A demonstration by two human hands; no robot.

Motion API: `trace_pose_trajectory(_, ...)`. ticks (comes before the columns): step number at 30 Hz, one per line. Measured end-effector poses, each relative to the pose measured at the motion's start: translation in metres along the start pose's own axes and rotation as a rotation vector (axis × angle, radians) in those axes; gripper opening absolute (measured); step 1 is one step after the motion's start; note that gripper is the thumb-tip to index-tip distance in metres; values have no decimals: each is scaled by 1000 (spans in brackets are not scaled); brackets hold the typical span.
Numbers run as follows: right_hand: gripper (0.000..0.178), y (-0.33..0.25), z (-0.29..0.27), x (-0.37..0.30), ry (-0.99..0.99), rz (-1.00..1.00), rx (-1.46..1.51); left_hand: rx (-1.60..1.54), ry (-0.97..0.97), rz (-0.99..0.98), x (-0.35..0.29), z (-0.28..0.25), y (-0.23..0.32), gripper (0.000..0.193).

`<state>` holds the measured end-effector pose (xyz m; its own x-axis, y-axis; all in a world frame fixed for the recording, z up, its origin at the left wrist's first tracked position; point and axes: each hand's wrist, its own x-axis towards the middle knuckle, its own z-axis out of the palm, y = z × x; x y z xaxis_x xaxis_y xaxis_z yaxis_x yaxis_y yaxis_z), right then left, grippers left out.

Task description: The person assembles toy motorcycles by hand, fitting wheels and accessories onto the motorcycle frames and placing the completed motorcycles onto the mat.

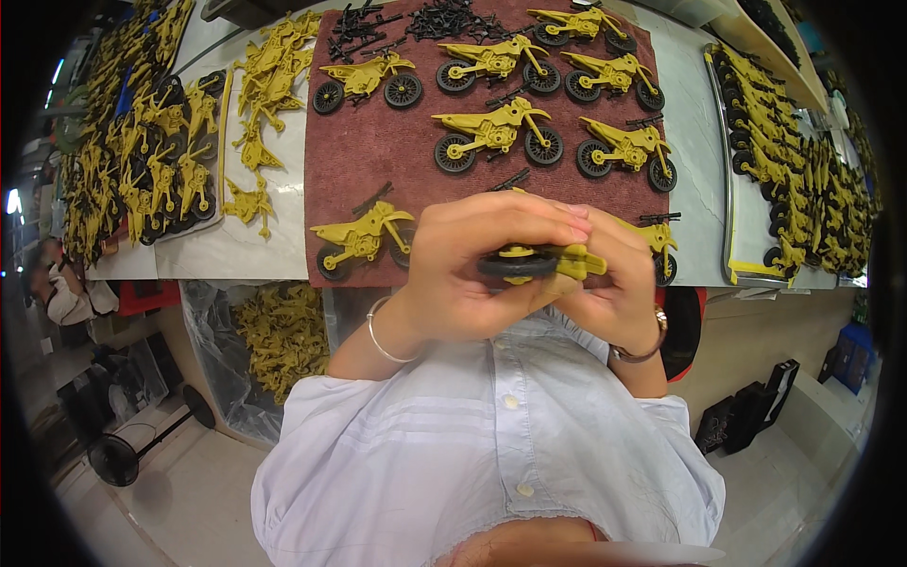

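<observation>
My left hand (455, 260) and my right hand (619, 274) are closed together around a yellow toy motorcycle (580, 264), held in front of my chest above the table's near edge. One black wheel of it points left between my palms; fingers cover much of the rest. On the dark red cloth (359, 146) beyond lie several more yellow toy motorcycles with black wheels. One toy motorcycle (361, 240) lies left of my left hand; another (658, 248) is partly hidden behind my right hand. Most on the cloth have black handlebars on or beside them.
Loose black handlebar parts (453, 19) are heaped at the cloth's far edge. Yellow bodies (274, 71) lie to its left. Trays of toy motorcycles stand at left (175, 180) and right (784, 180). Below the table, a plastic-lined container holds yellow parts (283, 331).
</observation>
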<state>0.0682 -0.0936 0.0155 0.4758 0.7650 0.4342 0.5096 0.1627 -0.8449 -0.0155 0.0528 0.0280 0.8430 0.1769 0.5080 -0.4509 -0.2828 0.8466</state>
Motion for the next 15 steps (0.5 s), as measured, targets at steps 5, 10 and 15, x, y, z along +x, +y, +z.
trace_pose_trajectory(5, 49, -2, -12, -2, 57, 72, 14, -378, 206, -173, -8, 0, -5, 28)
trace_pose_trajectory(10, 39, 3, -6, -10, 118, 332, 312, -805, 349, -373, -11, 4, -6, 23)
trace_pose_trajectory(15, 28, 22, -16, -17, 287, 246, 469, -527, 164, -387, -20, -10, -13, 27)
